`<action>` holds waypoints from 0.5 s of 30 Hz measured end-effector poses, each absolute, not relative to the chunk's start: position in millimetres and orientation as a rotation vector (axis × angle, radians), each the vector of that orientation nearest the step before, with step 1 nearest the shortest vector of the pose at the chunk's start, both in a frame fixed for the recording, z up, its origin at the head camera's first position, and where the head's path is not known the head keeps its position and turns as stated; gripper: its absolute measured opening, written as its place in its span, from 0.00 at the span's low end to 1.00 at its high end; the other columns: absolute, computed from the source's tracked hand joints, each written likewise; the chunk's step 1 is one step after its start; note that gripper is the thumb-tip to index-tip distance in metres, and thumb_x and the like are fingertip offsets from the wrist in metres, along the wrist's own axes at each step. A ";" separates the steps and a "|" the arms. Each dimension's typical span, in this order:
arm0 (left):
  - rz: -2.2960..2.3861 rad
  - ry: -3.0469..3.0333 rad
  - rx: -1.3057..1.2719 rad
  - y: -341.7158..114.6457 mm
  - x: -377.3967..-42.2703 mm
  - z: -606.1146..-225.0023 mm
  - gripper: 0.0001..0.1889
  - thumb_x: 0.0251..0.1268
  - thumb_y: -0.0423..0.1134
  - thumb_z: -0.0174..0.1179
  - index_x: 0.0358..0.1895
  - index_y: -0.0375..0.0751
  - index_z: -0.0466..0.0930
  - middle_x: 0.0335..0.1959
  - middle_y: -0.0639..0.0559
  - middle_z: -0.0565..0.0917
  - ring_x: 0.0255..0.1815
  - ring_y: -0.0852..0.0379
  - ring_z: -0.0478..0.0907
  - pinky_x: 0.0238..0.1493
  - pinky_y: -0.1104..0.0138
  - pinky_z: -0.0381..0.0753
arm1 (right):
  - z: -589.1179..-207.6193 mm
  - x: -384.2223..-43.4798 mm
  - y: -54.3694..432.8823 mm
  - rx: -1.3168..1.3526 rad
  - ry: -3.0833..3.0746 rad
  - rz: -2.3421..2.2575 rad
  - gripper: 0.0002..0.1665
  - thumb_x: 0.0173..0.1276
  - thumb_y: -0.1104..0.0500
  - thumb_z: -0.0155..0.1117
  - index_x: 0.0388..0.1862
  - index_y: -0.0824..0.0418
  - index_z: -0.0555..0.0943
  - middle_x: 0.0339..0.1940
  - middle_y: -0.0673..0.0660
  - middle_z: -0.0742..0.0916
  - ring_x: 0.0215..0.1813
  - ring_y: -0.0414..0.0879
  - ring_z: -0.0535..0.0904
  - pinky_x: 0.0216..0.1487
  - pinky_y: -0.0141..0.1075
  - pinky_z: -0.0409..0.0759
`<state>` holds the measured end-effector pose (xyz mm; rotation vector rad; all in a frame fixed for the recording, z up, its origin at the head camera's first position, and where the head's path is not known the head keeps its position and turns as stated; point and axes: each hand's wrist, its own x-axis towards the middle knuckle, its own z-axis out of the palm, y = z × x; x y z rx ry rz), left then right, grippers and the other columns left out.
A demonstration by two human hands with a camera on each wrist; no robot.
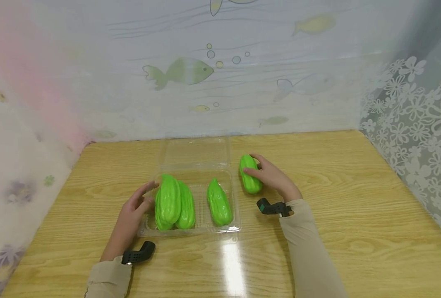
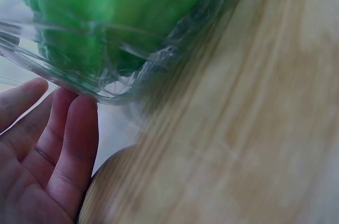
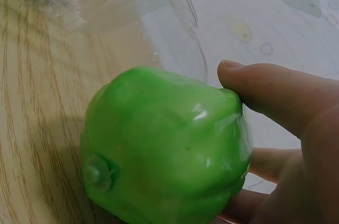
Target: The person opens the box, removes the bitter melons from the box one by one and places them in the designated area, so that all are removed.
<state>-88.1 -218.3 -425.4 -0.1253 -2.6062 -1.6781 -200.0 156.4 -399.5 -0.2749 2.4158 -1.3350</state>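
My right hand grips a bright green ridged gourd, shaped like a bitter melon, to the right of a clear plastic box. In the right wrist view, this gourd shows a rounded end with a small stem nub, and the thumb lies along its side. Several like gourds are in the box: a cluster stacked at the left and a single one at the right. My left hand is at the box's left side, its fingertips touching the clear wall.
The box's clear lid is folded back toward the wall. All stands on a wood-grain table. A fish-printed curtain rises behind the table's far edge. Black wrist cameras sit on both wrists.
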 end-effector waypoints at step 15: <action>-1.656 -2.611 -0.139 -219.2 -89.6 -426.8 0.22 0.69 0.45 0.45 0.65 0.55 0.59 0.62 0.58 0.66 0.51 0.61 0.69 0.46 0.75 0.67 | -398.3 -199.7 158.5 -0.248 2.396 -1.380 0.43 0.63 0.41 0.54 0.71 0.52 0.48 0.60 0.65 0.68 0.54 0.54 0.71 0.50 0.45 0.70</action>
